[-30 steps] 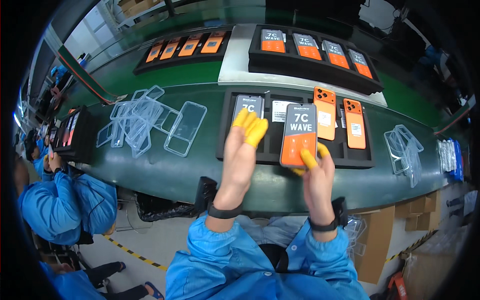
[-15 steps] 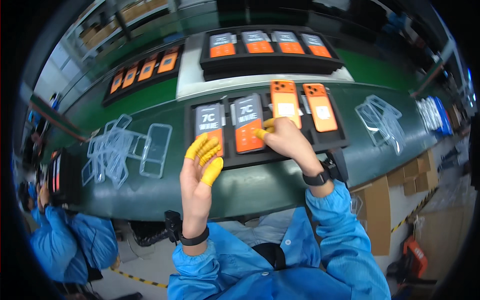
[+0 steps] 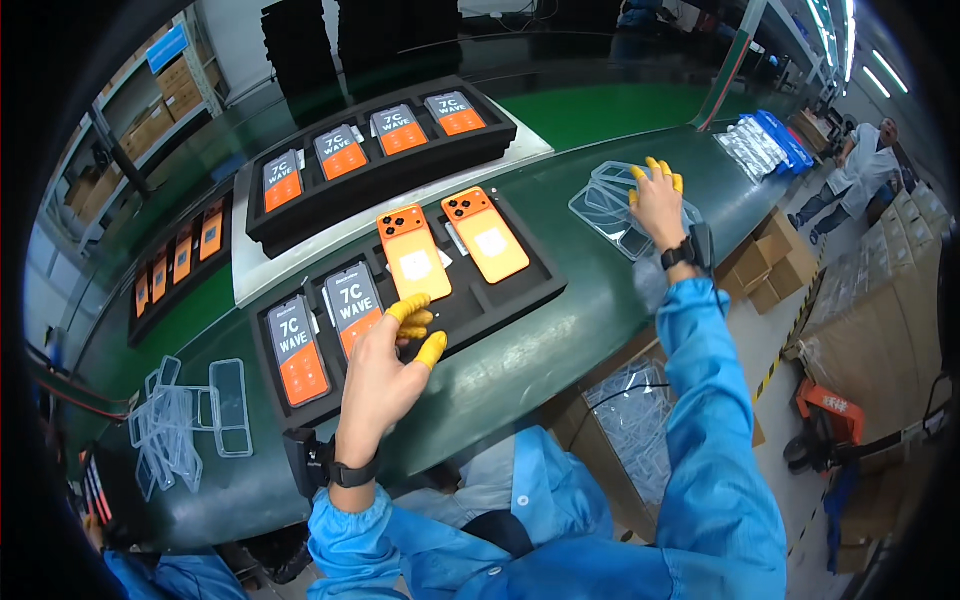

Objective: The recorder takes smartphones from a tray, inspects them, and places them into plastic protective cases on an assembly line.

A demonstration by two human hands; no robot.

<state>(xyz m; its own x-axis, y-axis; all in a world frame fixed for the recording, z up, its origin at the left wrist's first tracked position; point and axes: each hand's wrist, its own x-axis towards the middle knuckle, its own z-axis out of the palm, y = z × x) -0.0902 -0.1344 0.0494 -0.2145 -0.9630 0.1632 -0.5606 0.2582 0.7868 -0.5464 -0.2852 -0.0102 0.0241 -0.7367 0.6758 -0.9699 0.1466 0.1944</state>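
Over a pile of clear plastic phone-shaped frames [image 3: 608, 205], my right hand [image 3: 660, 210] reaches out with its yellow-capped fingers apart; nothing shows in its grasp. My left hand [image 3: 385, 375], also in yellow finger cots, hovers at the front of a black foam tray [image 3: 470, 325], thumb and fingers apart and holding nothing visible. Just beyond its fingertips lies an orange phone [image 3: 413, 260], back up, with a white label. A second orange phone [image 3: 485, 240] lies to its right. Two phones with grey-and-orange printed fronts [image 3: 297, 350] occupy the tray's left slots.
A stacked black tray [image 3: 390, 150] with several phones stands behind on a white board. Farther left is another phone tray [image 3: 180, 260]. More clear frames [image 3: 175, 430] pile up at left. Silver packets [image 3: 750, 150] lie far right. Below the bench, a carton [image 3: 630, 430] holds clear plastic pieces.
My right hand has left the tray and gone right to the pile of clear frames. My left hand now hovers by the third phone. The view has turned to the right.
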